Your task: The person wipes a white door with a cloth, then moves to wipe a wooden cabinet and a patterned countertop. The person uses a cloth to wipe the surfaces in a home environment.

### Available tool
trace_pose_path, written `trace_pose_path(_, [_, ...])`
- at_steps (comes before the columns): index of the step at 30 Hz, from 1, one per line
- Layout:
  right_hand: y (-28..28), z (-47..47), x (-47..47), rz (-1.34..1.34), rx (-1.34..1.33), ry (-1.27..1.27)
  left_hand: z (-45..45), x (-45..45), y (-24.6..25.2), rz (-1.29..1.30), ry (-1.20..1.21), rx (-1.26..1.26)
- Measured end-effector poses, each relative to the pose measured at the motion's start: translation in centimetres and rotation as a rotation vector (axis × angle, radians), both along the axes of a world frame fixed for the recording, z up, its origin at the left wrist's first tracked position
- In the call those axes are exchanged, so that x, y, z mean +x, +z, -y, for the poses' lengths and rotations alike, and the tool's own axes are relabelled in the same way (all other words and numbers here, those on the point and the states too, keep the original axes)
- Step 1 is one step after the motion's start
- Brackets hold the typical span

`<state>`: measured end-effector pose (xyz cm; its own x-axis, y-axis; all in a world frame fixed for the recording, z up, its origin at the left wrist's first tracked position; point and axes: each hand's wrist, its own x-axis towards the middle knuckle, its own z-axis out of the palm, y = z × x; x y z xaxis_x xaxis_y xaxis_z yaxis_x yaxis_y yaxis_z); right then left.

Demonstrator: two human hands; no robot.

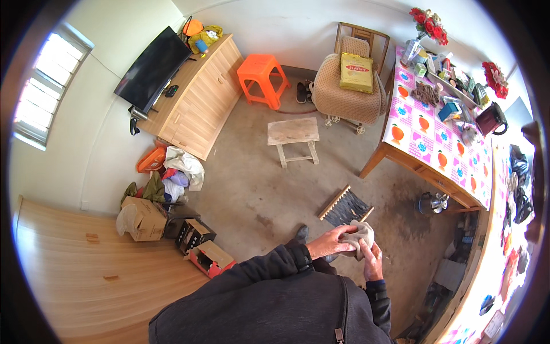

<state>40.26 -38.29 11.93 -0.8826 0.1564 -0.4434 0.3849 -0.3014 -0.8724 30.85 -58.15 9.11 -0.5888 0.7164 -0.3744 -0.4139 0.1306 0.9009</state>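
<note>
Both my hands are on a bunched greyish-beige cloth (362, 235), held in front of my body at the lower middle of the view. My left hand (330, 243) grips its left side, with the fingers partly hidden in the folds. From the right, my right hand (373, 260) presses its thumb against the cloth. Just beyond the cloth on the concrete floor stands a low folding stool (349, 205) with wooden rails and a dark woven strap seat. One of my dark shoes (302, 233) shows beside my left hand.
A small wooden bench (293, 132) and an orange plastic stool (260, 77) stand ahead. At right is a cluttered table (412, 142) with a fruit-patterned cover; a metal kettle (429, 203) sits below its edge. Cardboard boxes (146, 219) and bags line the left.
</note>
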Motion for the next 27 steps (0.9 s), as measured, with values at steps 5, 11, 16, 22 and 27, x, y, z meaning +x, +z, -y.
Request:
trace_pose_path(5, [0.3,1.4,-2.0,-0.045,0.04,0.022,1.2,-2.8,0.4,-0.095,0.018,0.068])
trace_pose_path(11, [0.0,3.7,-4.9,0.033,0.074,0.104,4.2,-5.0,1.8,-0.078,0.018,0.092])
trace_pose_path(16, [1.9,6.5,-7.5,-0.008,0.064,0.097,7.3,-6.9,3.7,0.029,0.084,0.156])
trace_pose_path(22, [4.1,8.1,-9.5,-0.106,0.075,0.117,8.4,-7.4,3.3,-0.046,0.179,0.184])
trace_pose_path(27, [4.2,8.4,-10.6,-0.087,0.098,0.221,9.6,-6.6,2.4,-0.033,0.225,0.17])
